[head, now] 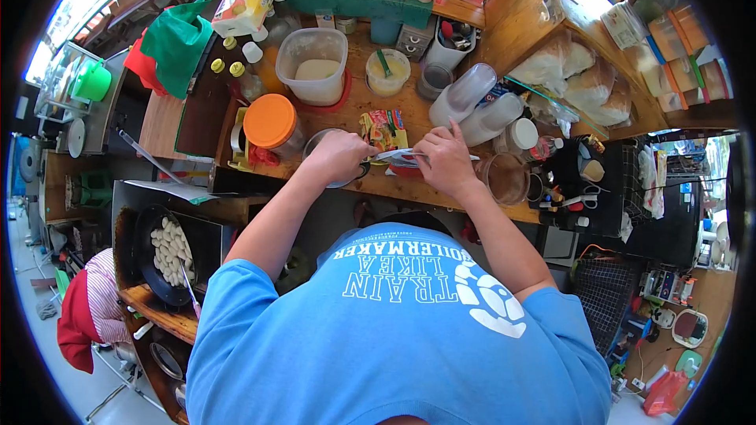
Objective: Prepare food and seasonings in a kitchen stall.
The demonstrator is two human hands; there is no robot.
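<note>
Both my hands are over the front edge of the wooden counter [378, 189]. Between them stretches a small plastic packet [397, 155], pinched at its ends by my left hand [341, 156] and my right hand [446, 159]. A dark loop, perhaps a scissors handle, shows under my left hand. Beneath that hand stands a clear container [313, 144], partly hidden. A red and yellow food packet [384, 130] lies just behind the held one. Farther back, a white tub [397, 84] holds a pale yellow mixture and a green utensil [384, 64].
An orange-lidded jar [270, 123] and a square plastic tub [312, 71] stand at the left. Stacked plastic cups [466, 94] and a brown-tinted container [505, 178] are at the right. On the stove at lower left, a black wok [142, 248] holds many pale pieces.
</note>
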